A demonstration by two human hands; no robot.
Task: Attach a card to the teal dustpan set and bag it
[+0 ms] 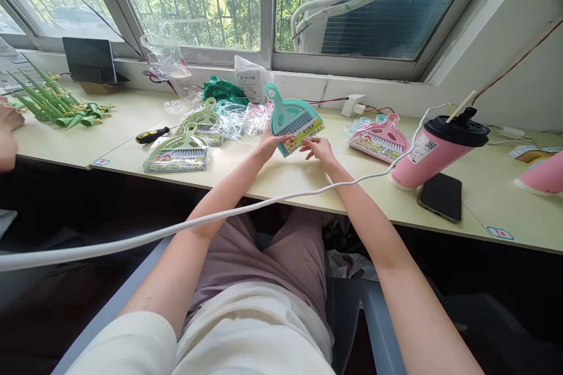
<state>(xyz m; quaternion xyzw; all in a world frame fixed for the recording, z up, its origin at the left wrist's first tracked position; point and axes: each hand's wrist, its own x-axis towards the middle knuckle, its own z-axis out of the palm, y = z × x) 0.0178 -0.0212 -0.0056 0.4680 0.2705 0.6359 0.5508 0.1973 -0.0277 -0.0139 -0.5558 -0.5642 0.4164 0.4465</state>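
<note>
Turquoise dustpan set (289, 112); yellow label; tilted, handle up; in left hand (268, 143).

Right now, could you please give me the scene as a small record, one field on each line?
Left hand: holds the teal dustpan, tilted
Right hand: at the yellow label; firm grip or light touch, cannot tell
To the left: two green dustpans in clear wrap, screwdriver beside them
To the right: pink dustpan, pink cup, phone
Far left: another person's hand, green stalks
Across the view: white cable
</note>
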